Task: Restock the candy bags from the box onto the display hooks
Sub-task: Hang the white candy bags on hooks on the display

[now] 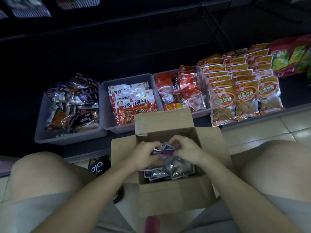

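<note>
Left hand [144, 155] reached into the open cardboard box [175, 195] between the person's knees, fingers curled on a small bunch of candy bags [165, 151]. Right hand [186, 149], at the bunch's 3 o'clock, pinched the same bags. More bags [170, 171] lay inside at 6 o'clock.

head cam | looks fwd+down | close over open box [175, 190] btwn knees | single view
</note>
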{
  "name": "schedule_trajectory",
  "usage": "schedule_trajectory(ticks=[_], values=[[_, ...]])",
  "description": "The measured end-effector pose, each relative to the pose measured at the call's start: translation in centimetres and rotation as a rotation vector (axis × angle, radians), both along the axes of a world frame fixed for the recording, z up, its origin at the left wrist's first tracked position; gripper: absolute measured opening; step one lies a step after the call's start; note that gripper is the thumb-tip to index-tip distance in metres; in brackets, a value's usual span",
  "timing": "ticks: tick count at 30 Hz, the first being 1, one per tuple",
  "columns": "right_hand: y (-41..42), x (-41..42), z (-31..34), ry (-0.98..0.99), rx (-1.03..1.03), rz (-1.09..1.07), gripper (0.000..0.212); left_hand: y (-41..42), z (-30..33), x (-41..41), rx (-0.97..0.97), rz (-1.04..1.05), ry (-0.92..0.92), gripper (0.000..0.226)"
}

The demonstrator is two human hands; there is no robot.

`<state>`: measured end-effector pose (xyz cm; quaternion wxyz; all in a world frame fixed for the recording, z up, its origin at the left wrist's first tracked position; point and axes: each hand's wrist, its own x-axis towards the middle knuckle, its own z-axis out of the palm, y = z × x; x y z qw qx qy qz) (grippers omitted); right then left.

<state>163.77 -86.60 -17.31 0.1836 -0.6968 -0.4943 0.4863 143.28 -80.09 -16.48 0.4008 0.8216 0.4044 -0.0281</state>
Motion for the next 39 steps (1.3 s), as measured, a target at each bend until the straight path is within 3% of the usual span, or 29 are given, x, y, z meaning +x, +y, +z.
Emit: schedule_trajectory(ticks=[6,11,13,17,24,28,31,34,37,39], values=[[-0.3,1.1,-5.4,-0.252,-0.223,0.163,0.077,2.0,2.0,-2.5,0.013,0.200,-0.074,0.017],[-1.2,0.5,-6.8,-0.459,-0.280,0.393,0.092,1.6,2.5,-3.2,0.050,0.272,-0.073,0.030],[-1.0,0.3,-6.8,-0.522,-0.265,0.418,0.089,1.4,2.5,-3.3,0.046,0.299,-0.084,0.033],[-0.2,0.2,-5.8,-0.590,-0.216,0.443,0.056,1.3,2.5,-3.4,0.013,0.347,-0.126,0.030],[-0.7,-0.2,-5.4,-0.475,-0.296,0.545,0.047,0.7,3.2,-3.6,0.173,0.251,-0.118,0.036],[-0.5,-0.1,-2.8,-0.458,-0.179,0.510,0.038,0.9,4.4,-3.8,0.323,0.119,-0.146,0.019],[-0.4,0.8,0.3,-0.300,-0.065,0.379,0.030,1.6,5.8,-3.7,0.360,0.121,-0.162,0.016],[-0.4,2.1,3.9,-0.134,0.012,0.233,0.015,2.5,8.0,-3.4,0.301,0.171,-0.221,0.021],[0.0,3.0,8.7,-0.003,0.051,0.135,0.019,3.8,10.0,-2.9,0.299,0.158,-0.195,0.016],[0.5,3.1,12.0,0.101,0.088,0.101,0.026,4.5,11.7,-2.4,0.201,0.123,-0.157,0.034]])
